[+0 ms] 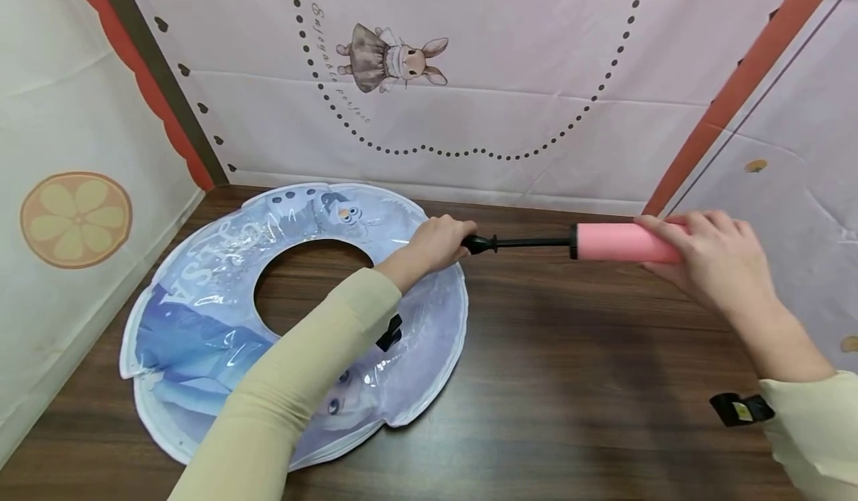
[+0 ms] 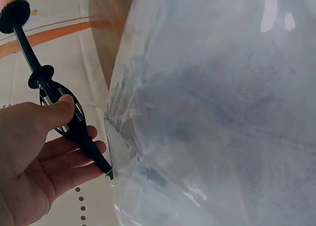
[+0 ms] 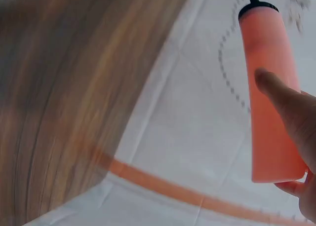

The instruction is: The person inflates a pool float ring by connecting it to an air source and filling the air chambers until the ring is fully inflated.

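A pink hand air pump [image 1: 620, 242] stretches across the right half of the head view, its black rod [image 1: 536, 243] drawn out. My right hand [image 1: 724, 263] grips the pink barrel, thumb along its side in the right wrist view. With thumb and fingers my left hand [image 1: 439, 242] holds the pump's black end piece [image 2: 74, 115]. That piece's narrow tip meets the edge of a blue and purple swim ring [image 1: 436, 337] in the left wrist view. Puffed out and glossy, the ring lies under my left forearm, which hides part of it.
Beneath the ring is a dark wooden table [image 1: 536, 412]. Pale printed cloth [image 1: 523, 39] stands as a wall at the back, with more cloth on the left and right sides. A black strap [image 1: 740, 409] sits at my right sleeve.
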A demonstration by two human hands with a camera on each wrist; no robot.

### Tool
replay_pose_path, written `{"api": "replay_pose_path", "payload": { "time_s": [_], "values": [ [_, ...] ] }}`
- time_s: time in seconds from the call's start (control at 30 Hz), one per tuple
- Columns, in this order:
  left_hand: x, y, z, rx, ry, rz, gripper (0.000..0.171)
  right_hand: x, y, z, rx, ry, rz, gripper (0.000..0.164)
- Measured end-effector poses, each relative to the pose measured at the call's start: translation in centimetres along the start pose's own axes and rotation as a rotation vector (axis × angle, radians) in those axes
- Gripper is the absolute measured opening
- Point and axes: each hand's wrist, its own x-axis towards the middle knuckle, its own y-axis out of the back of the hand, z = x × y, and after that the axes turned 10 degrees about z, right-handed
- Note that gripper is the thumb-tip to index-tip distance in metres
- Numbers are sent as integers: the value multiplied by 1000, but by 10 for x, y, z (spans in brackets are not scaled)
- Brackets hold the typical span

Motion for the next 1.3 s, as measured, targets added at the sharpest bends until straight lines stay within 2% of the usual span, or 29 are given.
{"api": "replay_pose_path", "payload": {
  "time_s": [0.13, 0.27, 0.4, 0.53, 0.67, 0.8, 0.87, 1.0, 1.1, 1.2, 1.3],
  "values": [
    [1, 1, 3, 7, 11, -25, 18, 1, -4, -4, -2, 25, 38, 76],
    [6, 2, 9, 16, -12, -12, 17, 14, -23, -29, 9, 96, 113, 49],
    [8, 3, 12, 20, -19, 6, 15, 24, -38, -50, -2, 115, 171, 58],
    [8, 3, 12, -2, -24, 18, 14, 27, -45, -57, -6, 122, 173, 58],
    [7, 0, 11, -15, -31, 16, 16, 23, -44, -50, 16, 128, 153, 59],
    [7, -2, 9, -3, -29, -5, 17, 12, -37, -34, 52, 128, 107, 52],
    [6, -3, 9, 3, -27, -10, 17, 7, -31, -24, 59, 128, 100, 54],
    [6, -4, 7, -6, -18, 4, 18, -3, -17, 0, 38, 109, 145, 66],
    [5, -4, 6, -12, 10, 14, 19, -10, -5, 15, 2, 65, 157, 70],
    [3, -5, 6, -13, 31, 16, 20, -12, -3, 17, -4, 42, 145, 72],
    [3, -6, 9, -27, 30, 16, 20, -5, -13, 4, 22, 73, 150, 67]
  ]
}}
